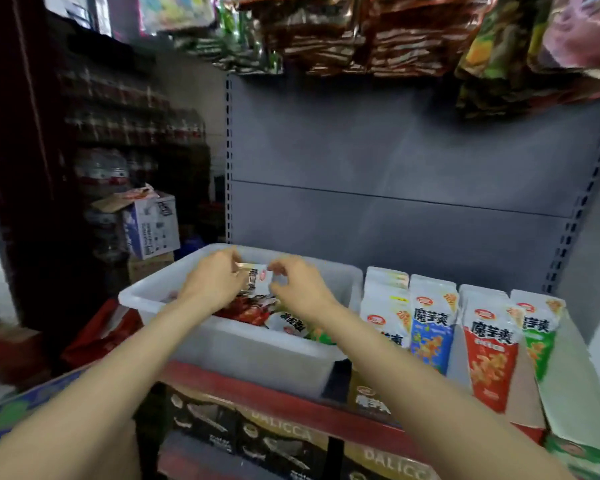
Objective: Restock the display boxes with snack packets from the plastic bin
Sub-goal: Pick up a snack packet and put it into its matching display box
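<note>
While both hands pinch one packet [257, 282] above the bin [243, 351], left hand [215, 284] and right hand [300, 289] at its edges, picking is under way. Next, carrying it rightward of the bin to the matching box [426, 327] appears required.

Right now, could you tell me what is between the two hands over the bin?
In the head view, a white snack packet spans the gap: the left hand and right hand each pinch an end, above the bin.
</note>
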`<state>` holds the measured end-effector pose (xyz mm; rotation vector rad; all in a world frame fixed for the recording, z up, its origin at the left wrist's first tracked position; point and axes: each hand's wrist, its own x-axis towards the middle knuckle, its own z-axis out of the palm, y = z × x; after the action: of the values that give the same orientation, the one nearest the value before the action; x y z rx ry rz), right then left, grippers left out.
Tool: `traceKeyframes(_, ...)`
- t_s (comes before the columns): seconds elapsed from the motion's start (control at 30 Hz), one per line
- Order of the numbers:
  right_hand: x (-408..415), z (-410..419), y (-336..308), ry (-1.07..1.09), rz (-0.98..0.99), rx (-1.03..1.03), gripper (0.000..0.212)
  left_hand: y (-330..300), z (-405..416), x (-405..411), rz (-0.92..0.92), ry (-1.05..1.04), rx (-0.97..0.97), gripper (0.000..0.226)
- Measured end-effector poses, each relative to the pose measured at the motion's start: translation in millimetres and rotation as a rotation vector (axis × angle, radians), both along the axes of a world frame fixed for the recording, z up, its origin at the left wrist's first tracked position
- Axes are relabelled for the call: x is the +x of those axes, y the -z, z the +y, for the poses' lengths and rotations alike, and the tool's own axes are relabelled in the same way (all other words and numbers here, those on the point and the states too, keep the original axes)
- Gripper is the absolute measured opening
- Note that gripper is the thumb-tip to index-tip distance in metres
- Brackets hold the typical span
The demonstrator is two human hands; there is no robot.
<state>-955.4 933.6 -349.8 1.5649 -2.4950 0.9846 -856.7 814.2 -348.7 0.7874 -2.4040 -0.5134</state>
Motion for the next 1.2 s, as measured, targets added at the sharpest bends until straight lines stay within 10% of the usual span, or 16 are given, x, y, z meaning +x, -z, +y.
traceKeyframes(0.37, 3, -89, 21, -0.091, -0.155, 0.484, 0.047, 5, -61, 24, -0.556, 0.108, 0.134, 0.038)
traceKeyframes(0.93, 0, -77, 16, -0.125, -0.135, 0.444, 0.042, 10, -46, 14, -0.302, 0.097, -0.185, 0.015)
traceKeyframes(1.2, 4, -43, -6, -0.037, -0.995, -0.16, 0.04, 2, -16, 18, 0.096, 0.121, -0.357, 0.015)
